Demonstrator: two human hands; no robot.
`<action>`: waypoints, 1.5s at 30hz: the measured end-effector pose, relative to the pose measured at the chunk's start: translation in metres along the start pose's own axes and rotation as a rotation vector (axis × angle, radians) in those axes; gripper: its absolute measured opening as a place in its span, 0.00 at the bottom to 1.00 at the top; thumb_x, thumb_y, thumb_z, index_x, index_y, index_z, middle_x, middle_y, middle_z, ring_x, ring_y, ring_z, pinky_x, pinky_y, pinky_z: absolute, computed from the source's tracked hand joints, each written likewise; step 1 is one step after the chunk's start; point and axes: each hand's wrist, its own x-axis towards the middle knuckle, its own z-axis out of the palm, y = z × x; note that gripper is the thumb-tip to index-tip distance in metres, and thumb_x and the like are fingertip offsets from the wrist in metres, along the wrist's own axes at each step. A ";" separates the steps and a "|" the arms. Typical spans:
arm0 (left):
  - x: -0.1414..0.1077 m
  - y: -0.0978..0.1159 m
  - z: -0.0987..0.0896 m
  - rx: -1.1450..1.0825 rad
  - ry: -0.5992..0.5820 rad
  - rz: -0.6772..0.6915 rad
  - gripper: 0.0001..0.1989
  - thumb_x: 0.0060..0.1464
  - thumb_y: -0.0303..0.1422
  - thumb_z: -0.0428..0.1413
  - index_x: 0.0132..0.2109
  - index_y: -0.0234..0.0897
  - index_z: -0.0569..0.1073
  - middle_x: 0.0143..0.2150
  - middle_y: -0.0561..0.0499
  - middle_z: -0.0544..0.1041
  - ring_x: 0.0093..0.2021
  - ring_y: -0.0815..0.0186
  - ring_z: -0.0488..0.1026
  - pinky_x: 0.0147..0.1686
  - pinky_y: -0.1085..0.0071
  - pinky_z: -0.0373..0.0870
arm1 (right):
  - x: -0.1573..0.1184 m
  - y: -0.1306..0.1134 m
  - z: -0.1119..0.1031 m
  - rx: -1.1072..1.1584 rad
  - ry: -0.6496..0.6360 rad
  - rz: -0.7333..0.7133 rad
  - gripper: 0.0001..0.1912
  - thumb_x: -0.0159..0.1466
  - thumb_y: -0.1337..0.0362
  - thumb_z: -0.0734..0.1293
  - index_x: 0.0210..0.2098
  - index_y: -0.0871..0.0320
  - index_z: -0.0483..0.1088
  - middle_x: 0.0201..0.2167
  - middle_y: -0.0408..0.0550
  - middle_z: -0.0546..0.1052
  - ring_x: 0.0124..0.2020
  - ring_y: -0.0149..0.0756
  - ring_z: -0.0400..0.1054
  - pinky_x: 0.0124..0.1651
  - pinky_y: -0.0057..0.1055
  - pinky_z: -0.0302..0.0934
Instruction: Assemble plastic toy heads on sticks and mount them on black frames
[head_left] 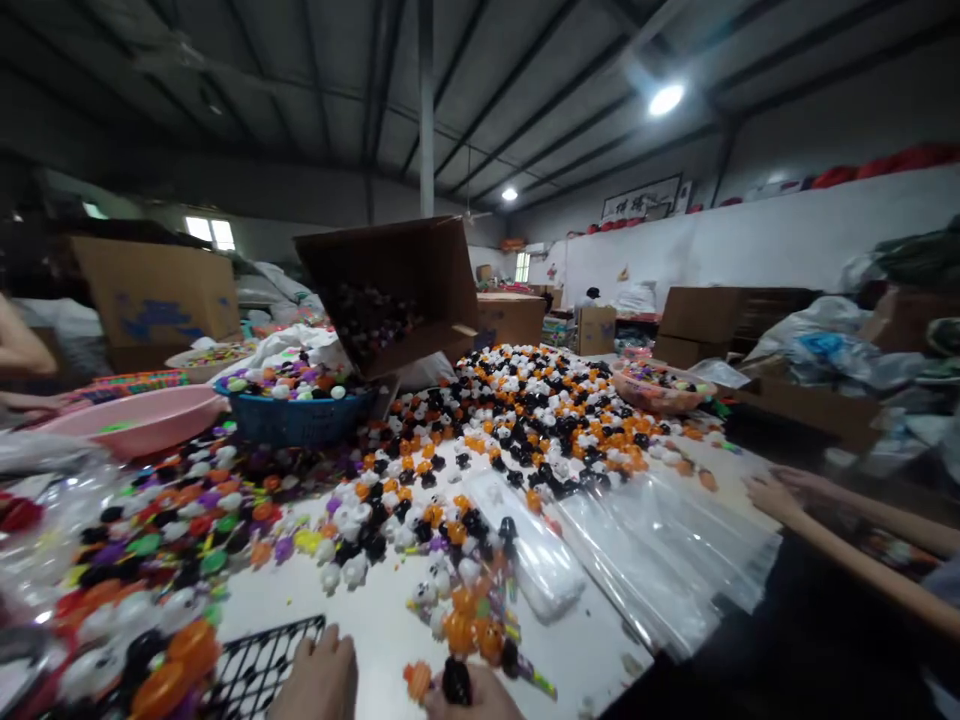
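Note:
My left hand (319, 675) lies at the bottom centre, on the right edge of a black grid rack (262, 660), its fingertips curled at the rim. Just right of it, my right hand (480, 697) is closed round a small black toy (456, 682) at the frame's lower edge. An orange toy (418, 680) touches that hand's left side. Beyond it sits a cluster of orange pumpkin toys (472, 630) with white and black ones and striped sticks. Part of each hand is cut off by the frame.
Mixed toys (525, 400) pile across the white table (360, 630). Clear plastic bags (660, 550) lie at the right. A blue basin (300, 418), a pink basin (150, 420) and a tilted carton (397, 290) stand behind. Other people's arms reach in at left and right.

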 end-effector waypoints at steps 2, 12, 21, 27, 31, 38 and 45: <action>-0.005 0.013 -0.017 -0.208 0.116 -0.035 0.17 0.55 0.24 0.47 0.46 0.33 0.76 0.50 0.39 0.75 0.50 0.54 0.71 0.54 0.57 0.65 | -0.006 -0.003 0.006 0.012 -0.005 0.064 0.29 0.48 0.37 0.73 0.27 0.58 0.74 0.19 0.43 0.69 0.20 0.30 0.62 0.22 0.28 0.55; -0.052 0.071 -0.046 -2.105 0.013 -0.592 0.14 0.62 0.42 0.56 0.44 0.34 0.72 0.34 0.50 0.75 0.29 0.72 0.73 0.29 0.78 0.72 | -0.020 -0.009 0.000 -0.055 0.062 -0.141 0.23 0.57 0.47 0.72 0.42 0.58 0.80 0.31 0.47 0.81 0.33 0.38 0.72 0.39 0.35 0.67; -0.075 0.094 -0.037 -2.100 -0.013 -0.617 0.21 0.53 0.48 0.64 0.41 0.34 0.73 0.34 0.51 0.75 0.30 0.71 0.75 0.29 0.76 0.73 | -0.032 -0.010 0.000 -0.136 0.074 -0.245 0.17 0.61 0.51 0.71 0.40 0.57 0.80 0.40 0.50 0.82 0.42 0.42 0.76 0.47 0.36 0.68; -0.079 0.100 -0.024 -1.708 0.007 -0.454 0.28 0.49 0.55 0.63 0.40 0.32 0.75 0.26 0.55 0.70 0.20 0.78 0.58 0.18 0.80 0.49 | -0.038 -0.022 -0.008 -0.173 0.053 -0.267 0.16 0.62 0.52 0.71 0.40 0.57 0.80 0.39 0.50 0.82 0.41 0.41 0.76 0.46 0.36 0.68; -0.082 0.100 -0.023 -1.470 0.050 -0.439 0.30 0.58 0.59 0.50 0.42 0.34 0.75 0.26 0.52 0.73 0.21 0.74 0.60 0.20 0.76 0.51 | -0.042 -0.030 -0.011 -0.208 0.032 -0.276 0.14 0.62 0.54 0.71 0.40 0.56 0.80 0.40 0.50 0.83 0.42 0.42 0.76 0.46 0.36 0.69; -0.082 0.095 -0.023 -1.185 0.138 -0.278 0.26 0.63 0.55 0.45 0.33 0.37 0.70 0.26 0.54 0.69 0.27 0.69 0.63 0.29 0.72 0.60 | -0.041 -0.033 -0.015 -0.328 -0.045 -0.326 0.12 0.61 0.55 0.72 0.40 0.56 0.80 0.38 0.49 0.82 0.39 0.41 0.76 0.46 0.36 0.68; -0.082 0.094 -0.020 -1.151 0.107 -0.265 0.27 0.63 0.55 0.44 0.31 0.37 0.70 0.24 0.54 0.68 0.25 0.68 0.64 0.28 0.72 0.60 | -0.042 -0.037 -0.019 -0.418 -0.178 -0.265 0.12 0.64 0.55 0.70 0.39 0.55 0.80 0.38 0.48 0.82 0.39 0.41 0.76 0.42 0.34 0.68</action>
